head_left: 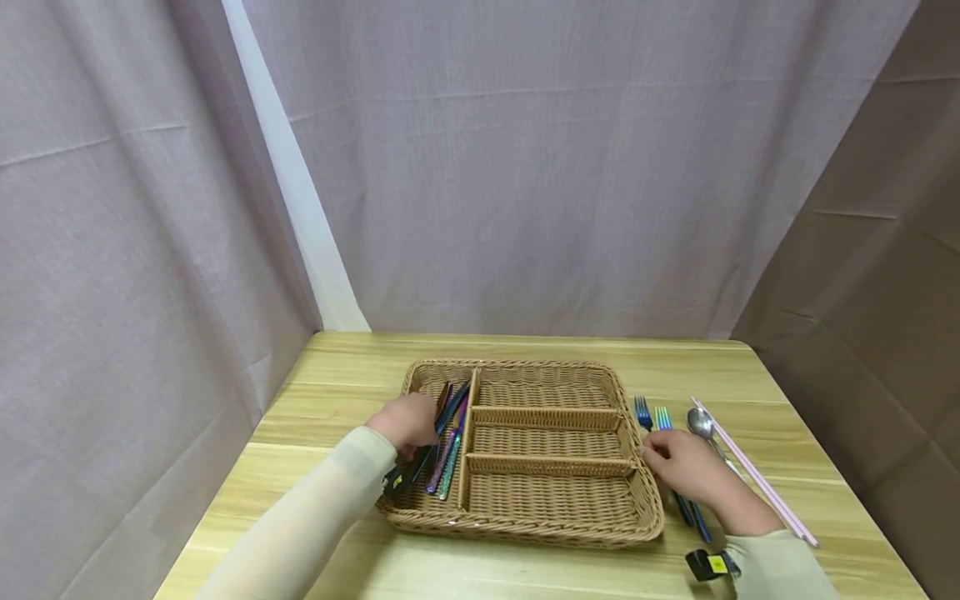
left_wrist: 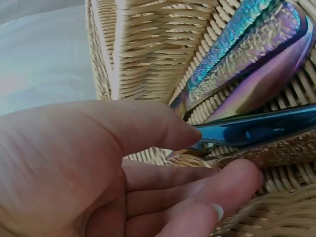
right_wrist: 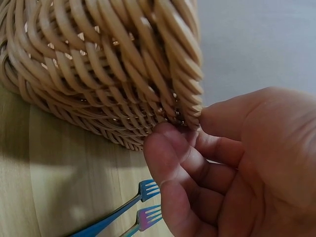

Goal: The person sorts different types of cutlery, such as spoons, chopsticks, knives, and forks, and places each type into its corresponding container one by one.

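A wicker basket (head_left: 525, 532) with divided compartments sits on the table. My left hand (head_left: 408, 419) reaches into its long left compartment, over several metallic knives. In the left wrist view, the thumb is against a shiny blue knife (left_wrist: 247, 129), with a gap between thumb and fingers. A gold-brown textured handle (left_wrist: 279, 150) lies just below. Purple (head_left: 441, 471) and teal (head_left: 450, 467) textured handles lie beside the divider. At the basket's right end, my right hand (head_left: 686, 467) pinches the woven rim (right_wrist: 187, 74) between thumb and fingers.
Right of the basket lie two blue forks (head_left: 642, 410), partly under my right hand. A silver spoon (head_left: 701, 422) and pink chopsticks (head_left: 757, 477) are farther right. Three other basket compartments hold nothing visible. Curtains (head_left: 525, 208) hang behind the table (head_left: 300, 417) and at its sides.
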`<state>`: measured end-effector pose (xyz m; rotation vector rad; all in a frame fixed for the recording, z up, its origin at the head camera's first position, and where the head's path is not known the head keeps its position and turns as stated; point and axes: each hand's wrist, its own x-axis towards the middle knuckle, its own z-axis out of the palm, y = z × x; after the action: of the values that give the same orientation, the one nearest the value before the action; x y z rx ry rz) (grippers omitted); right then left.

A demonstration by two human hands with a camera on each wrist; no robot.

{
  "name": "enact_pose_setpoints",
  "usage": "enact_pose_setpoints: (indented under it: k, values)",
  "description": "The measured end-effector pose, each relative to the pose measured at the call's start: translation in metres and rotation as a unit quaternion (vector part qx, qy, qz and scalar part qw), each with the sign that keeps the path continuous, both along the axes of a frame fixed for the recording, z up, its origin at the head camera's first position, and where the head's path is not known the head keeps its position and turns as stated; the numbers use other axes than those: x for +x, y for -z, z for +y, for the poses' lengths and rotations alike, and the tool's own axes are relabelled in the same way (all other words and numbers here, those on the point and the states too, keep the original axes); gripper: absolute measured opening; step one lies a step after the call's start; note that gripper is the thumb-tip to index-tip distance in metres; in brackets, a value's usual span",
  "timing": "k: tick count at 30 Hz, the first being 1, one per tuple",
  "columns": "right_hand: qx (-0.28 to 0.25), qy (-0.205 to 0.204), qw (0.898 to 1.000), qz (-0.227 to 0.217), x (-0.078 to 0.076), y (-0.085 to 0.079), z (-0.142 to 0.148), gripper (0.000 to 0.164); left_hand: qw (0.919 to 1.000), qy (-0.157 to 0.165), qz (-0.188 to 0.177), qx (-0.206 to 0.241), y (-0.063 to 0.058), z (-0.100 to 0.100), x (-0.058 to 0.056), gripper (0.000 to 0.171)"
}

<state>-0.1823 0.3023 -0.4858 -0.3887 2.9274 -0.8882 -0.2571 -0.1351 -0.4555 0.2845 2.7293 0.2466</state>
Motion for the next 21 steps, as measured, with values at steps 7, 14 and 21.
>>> enact_pose_setpoints:
  k: [7,14,21]
  values:
    - [-0.002,0.007,1.0,-0.007,0.001,-0.002,0.0,0.03,0.9999,-0.005,-0.002,0.016,-0.005,-0.002,-0.001,0.028]
    - [-0.002,0.004,1.0,-0.001,0.0,0.0,-0.001,0.031,0.9967,0.019,0.074,0.027,-0.006,-0.011,-0.007,0.037]
    - [0.004,0.002,1.0,0.005,0.0,0.001,0.0,0.031,0.9796,-0.006,0.158,0.124,-0.006,-0.023,-0.013,0.027]
